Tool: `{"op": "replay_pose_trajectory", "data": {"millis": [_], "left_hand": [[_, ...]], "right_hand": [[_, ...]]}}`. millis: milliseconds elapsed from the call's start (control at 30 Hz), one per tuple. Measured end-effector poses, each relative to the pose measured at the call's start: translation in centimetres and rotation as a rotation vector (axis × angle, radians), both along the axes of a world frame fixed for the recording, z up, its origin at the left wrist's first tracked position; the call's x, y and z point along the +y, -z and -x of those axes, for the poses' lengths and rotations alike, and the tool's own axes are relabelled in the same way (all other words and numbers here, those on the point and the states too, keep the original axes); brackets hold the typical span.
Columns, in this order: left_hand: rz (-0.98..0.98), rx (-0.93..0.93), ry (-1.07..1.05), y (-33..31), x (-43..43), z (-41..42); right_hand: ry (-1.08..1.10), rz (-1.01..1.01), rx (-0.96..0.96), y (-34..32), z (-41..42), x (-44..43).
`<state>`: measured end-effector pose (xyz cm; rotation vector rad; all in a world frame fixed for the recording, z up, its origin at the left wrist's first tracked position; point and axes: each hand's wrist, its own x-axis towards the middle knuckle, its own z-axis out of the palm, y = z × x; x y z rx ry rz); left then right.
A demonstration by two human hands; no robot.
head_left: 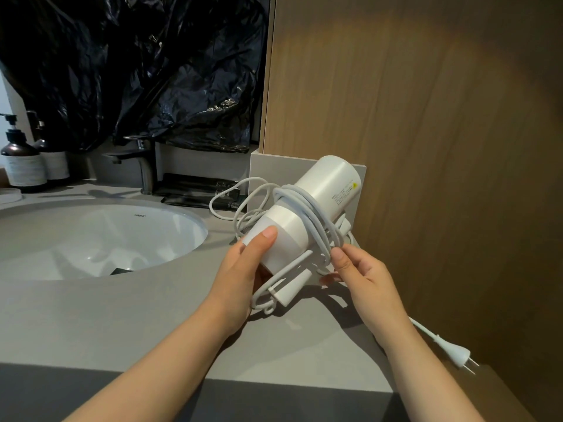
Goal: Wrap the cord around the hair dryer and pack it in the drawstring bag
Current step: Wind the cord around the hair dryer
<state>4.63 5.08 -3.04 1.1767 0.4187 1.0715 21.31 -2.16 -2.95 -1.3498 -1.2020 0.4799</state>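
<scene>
Loosely wound cord (320,223) — pinched, hair dryer (329,181) gripped

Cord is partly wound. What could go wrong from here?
The cord loops sit loose around the hair dryer, some bulging toward the sink; they could slip off if the right hand eases its pinch. The plug hangs free below that wrist and might snag or swing.

Open room: bare counter (122,324) left of & behind left hand (240,275) fingers. Ahead of fingertips, grey box (259,178) + loose cord (225,205) loops block. Wood panel (441,147) close to right of right hand (362,278) fingers. Sink (137,233) farther left w/ faucet (146,166) behind it; plug (454,351) by rt wrist.
</scene>
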Motion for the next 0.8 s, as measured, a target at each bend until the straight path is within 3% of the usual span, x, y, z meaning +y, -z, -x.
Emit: {"op": "replay_pose_trajectory", "data": {"millis": [200,467,600,800], "left_hand": [[-0.05,0.049,-0.015,0.0,0.27,0.15],[-0.325,0.141,-0.323,-0.06,-0.26,0.23],[-0.477,0.303,-0.465,0.26,0.03,0.33],[-0.481,0.46,-0.417,-0.14,-0.38,0.36]], "right_hand": [[0.039,-0.033,0.03,-0.01,-0.34,-0.14],[0.102,-0.089,0.003,0.1,-0.5,-0.51],[0.118,-0.082,-0.022,0.26,-0.39,-0.42],[0.139,-0.11,-0.009,0.18,-0.39,-0.64]]}}
